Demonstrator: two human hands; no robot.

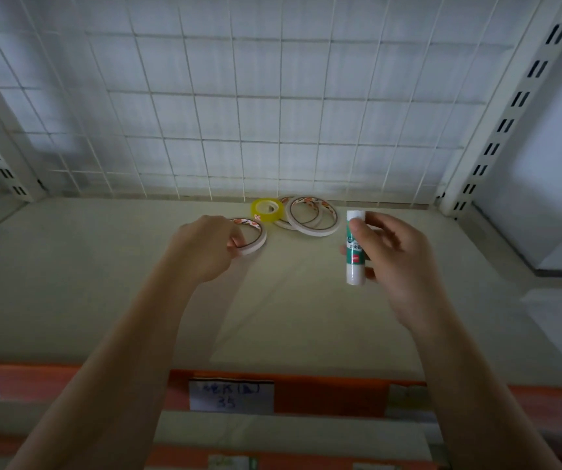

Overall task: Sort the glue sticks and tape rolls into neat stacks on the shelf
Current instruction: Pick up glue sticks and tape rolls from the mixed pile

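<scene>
My left hand (210, 247) pinches a thin white tape roll (251, 237) by its near edge, low over the shelf (103, 283), while my right hand (393, 262) holds a white glue stick (355, 247) with a green label upright, thumb on its cap. Behind them, near the wire grid back (272, 96), a small yellow tape roll (267, 208) lies just beside a loose pile of white tape rolls (310, 217). An orange shelf edge (323, 391) in front carries a handwritten label (231, 395).

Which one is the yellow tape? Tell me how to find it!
Look at the white wire grid behind the shelf, then down to where it meets the shelf, near the middle. The yellow tape lies flat there, just left of the pile of wide white rings. It is the only yellow roll, and smaller and thicker than those.
</scene>
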